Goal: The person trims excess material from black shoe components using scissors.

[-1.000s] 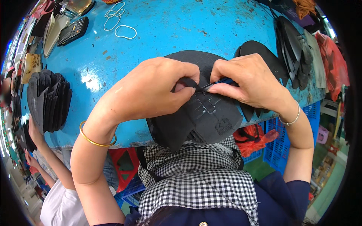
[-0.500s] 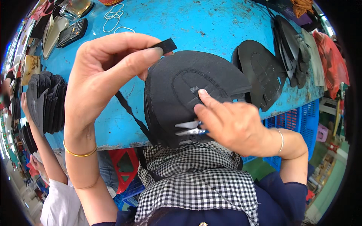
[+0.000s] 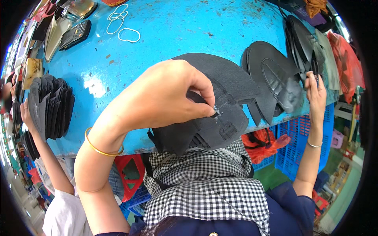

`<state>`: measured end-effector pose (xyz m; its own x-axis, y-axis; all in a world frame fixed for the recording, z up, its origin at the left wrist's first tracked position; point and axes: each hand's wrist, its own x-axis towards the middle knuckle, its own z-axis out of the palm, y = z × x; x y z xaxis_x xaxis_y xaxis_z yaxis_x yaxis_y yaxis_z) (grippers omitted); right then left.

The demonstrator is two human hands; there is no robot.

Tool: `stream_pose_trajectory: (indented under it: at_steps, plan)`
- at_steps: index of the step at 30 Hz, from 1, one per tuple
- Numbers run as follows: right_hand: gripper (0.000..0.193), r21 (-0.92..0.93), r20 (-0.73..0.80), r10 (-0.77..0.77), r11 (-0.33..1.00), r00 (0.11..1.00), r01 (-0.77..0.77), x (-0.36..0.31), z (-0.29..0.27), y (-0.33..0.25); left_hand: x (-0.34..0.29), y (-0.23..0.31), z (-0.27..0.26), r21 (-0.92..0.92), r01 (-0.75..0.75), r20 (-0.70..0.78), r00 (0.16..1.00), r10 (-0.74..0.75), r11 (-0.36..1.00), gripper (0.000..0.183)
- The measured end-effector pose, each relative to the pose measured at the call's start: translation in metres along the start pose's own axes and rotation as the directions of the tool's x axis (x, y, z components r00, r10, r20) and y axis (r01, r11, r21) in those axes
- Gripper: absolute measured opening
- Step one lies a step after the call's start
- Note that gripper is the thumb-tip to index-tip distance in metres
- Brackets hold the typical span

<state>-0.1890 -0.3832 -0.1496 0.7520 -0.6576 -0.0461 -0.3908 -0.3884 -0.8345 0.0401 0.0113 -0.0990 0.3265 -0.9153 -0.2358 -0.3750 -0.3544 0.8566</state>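
Over the middle of a stack of black shoe-upper pieces (image 3: 232,84), my left hand (image 3: 161,94) pinches a small black strip (image 3: 215,114). Its thumb and finger touch the top piece where pale marks show; most of the strip is hidden in the hand. My right hand (image 3: 316,94) is out at the right, its fingers closed at a pile of black shoe pieces (image 3: 301,37). A dark pointed thing shows at those fingertips, too unclear to name. Between the hands lies a second stack of black uppers (image 3: 264,59). The scissors are not visible.
On the blue table (image 3: 169,23) are white elastic loops (image 3: 129,35), a calculator (image 3: 76,34) and another black stack (image 3: 51,106). Blue crates (image 3: 291,137) and a red bag (image 3: 265,147) sit below the edge. A person's arm (image 3: 51,165) reaches in at the left.
My left hand has come down and right, bringing the strip onto the stack. My right hand has left the stack for the pile at the far right; the scissors under it have gone from view.
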Motion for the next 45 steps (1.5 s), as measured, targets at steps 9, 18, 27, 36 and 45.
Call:
stream_pose_trajectory:
  at_steps: [9, 18, 27, 36, 45]
  plan:
    - [0.009, 0.115, 0.328, -0.377, 0.926, 0.866, 0.359, -0.035, 0.081, -0.078, 0.011, -0.009, 0.022, 0.205, -0.040, -0.044, 0.998, 0.050, 0.978, 0.015]
    - [0.021, 0.091, 0.761, -0.619, 0.398, 0.195, 0.913, -0.025, 0.142, -0.129, 0.004, -0.015, 0.001, 0.360, 0.009, -0.138, 0.989, 0.044, 0.933, 0.021]
    - [0.022, -0.016, 0.737, -0.631, 0.343, 0.243, 0.939, -0.019, 0.161, -0.142, 0.002, -0.019, 0.000, 0.293, 0.025, -0.109, 0.994, 0.008, 0.956, 0.018]
    - [0.030, -0.109, 0.752, -0.532, 0.482, 0.390, 0.869, -0.011, 0.161, -0.152, -0.001, -0.022, -0.004, 0.252, -0.027, -0.087, 0.995, 0.051, 0.967, 0.016]
    - [0.022, 0.000, 0.641, -0.666, 0.496, 0.381, 0.868, -0.029, 0.161, -0.155, -0.017, -0.036, -0.003, -0.248, -0.058, -0.329, 0.944, -0.028, 0.967, 0.016]
